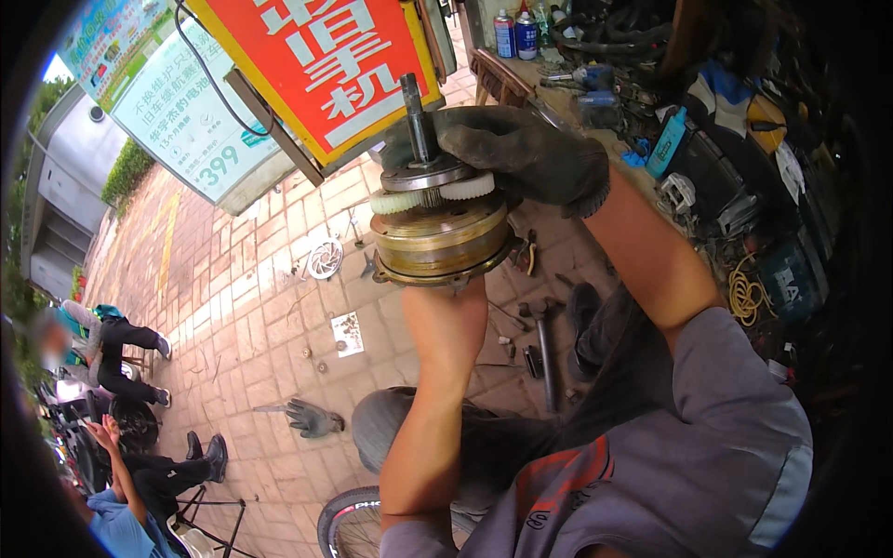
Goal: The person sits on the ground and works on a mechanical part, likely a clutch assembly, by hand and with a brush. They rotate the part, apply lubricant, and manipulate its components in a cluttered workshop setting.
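Holding a geared hub-motor core (445, 246) aloft above the brick paving (242, 307), with shaft (421, 130) upward. Could foul the white gear (395, 202) at left through stray grit; could drop the core through a slack hold underneath. Reaching steeply up with the left hand (454, 305), with fingers hidden, closure impossible to tell; bending in rightward of it with the gloved right hand (528, 156), gripping round the shaft's base.

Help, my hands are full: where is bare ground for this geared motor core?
Widest is the brick paving left of the brake disc and speckled sheet; a smaller bare patch lies between the loose glove and bicycle wheel. Crowded: right of the sheet, around the hammer and pliers, and the upper-right parts heap.
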`<state>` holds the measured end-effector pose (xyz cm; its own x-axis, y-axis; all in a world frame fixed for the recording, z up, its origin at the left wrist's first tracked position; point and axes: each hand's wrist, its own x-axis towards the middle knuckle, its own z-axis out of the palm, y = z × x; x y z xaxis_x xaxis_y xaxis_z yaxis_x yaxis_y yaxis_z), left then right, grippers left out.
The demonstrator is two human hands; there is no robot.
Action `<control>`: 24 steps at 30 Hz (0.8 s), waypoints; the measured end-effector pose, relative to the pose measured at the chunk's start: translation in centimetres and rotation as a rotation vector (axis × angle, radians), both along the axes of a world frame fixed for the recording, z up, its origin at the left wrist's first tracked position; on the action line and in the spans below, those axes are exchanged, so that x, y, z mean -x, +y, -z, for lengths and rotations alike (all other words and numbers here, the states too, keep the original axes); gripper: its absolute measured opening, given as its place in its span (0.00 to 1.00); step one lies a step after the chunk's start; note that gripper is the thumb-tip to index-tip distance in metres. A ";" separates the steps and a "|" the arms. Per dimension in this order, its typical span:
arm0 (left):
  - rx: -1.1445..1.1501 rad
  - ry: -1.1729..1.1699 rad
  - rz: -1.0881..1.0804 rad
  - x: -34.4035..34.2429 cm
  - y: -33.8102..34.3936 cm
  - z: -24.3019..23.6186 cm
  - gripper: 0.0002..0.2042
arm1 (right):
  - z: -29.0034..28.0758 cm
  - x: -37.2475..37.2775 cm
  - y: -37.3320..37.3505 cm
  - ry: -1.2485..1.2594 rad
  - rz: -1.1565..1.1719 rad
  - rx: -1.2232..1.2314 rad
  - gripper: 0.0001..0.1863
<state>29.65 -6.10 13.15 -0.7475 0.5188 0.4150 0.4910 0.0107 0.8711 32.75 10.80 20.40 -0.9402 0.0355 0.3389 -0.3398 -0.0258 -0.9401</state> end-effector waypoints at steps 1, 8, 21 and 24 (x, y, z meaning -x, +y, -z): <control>0.024 0.023 -0.002 0.0 0.0 -0.2 0.15 | 0.0 0.0 0.0 0.005 0.003 0.002 0.26; 0.079 -0.012 -0.002 -0.1 -0.1 -0.4 0.10 | 0.2 -0.1 -0.1 -0.035 0.021 -0.009 0.24; 0.226 -0.154 -0.117 0.4 0.3 -0.3 0.16 | 0.3 0.1 -0.7 -0.034 0.098 0.031 0.23; 0.218 -0.134 -0.107 0.6 0.3 0.0 0.16 | 0.2 -0.1 -0.7 -0.046 0.136 -0.024 0.24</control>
